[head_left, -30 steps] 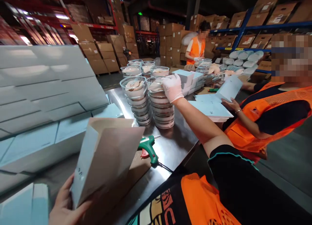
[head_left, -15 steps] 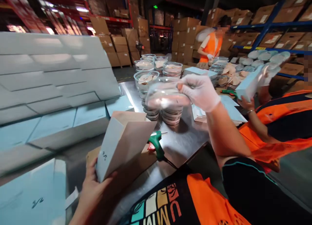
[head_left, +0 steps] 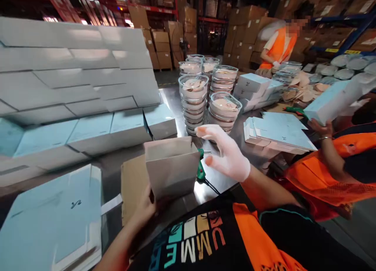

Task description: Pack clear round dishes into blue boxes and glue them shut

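My left hand grips the lower side of a pale cardboard box, whose top stands open towards me; its inside is mostly hidden. My right hand, in a white glove with thumb and index fingertips bare, is held just right of the box, fingers apart and holding nothing. Behind the box lies a green glue gun, partly covered, with a black cable. Past my right fingers rise stacks of clear plastic bowls with pale pieces in them. A brown cardboard piece is beneath the box.
Flat blue-white cartons lie at the left, below a wall of stacked white boxes. More flat cartons rest on the metal table at right. One co-worker at right holds a long box; another person stands farther back.
My right hand came down and left from above the table and let go of the clear plastic bowl, which I cannot pick out now. My left hand has turned the box more upright.
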`<act>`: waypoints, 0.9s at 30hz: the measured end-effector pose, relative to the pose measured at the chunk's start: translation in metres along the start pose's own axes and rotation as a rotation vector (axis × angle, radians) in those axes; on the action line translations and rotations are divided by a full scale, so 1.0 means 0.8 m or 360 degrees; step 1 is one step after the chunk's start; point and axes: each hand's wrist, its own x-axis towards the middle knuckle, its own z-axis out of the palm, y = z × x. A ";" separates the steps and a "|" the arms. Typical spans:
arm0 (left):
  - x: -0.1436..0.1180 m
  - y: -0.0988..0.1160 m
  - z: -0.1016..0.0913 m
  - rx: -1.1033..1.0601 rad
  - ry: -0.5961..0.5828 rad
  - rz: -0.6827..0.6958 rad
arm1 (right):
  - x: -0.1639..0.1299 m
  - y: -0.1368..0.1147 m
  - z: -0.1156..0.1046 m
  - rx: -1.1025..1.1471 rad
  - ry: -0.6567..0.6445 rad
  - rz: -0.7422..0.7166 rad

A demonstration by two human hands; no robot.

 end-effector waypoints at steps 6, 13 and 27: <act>-0.017 -0.017 -0.007 -0.0114 0.0367 0.0257 | -0.099 0.039 0.091 0.0184 -0.0271 0.0157; -0.011 0.043 -0.010 0.0071 0.0487 0.0851 | -0.056 0.024 0.152 0.0806 0.0279 0.0858; -0.008 0.045 -0.038 0.0287 0.0869 0.0763 | -0.039 0.087 0.098 -0.0651 -0.0409 0.1209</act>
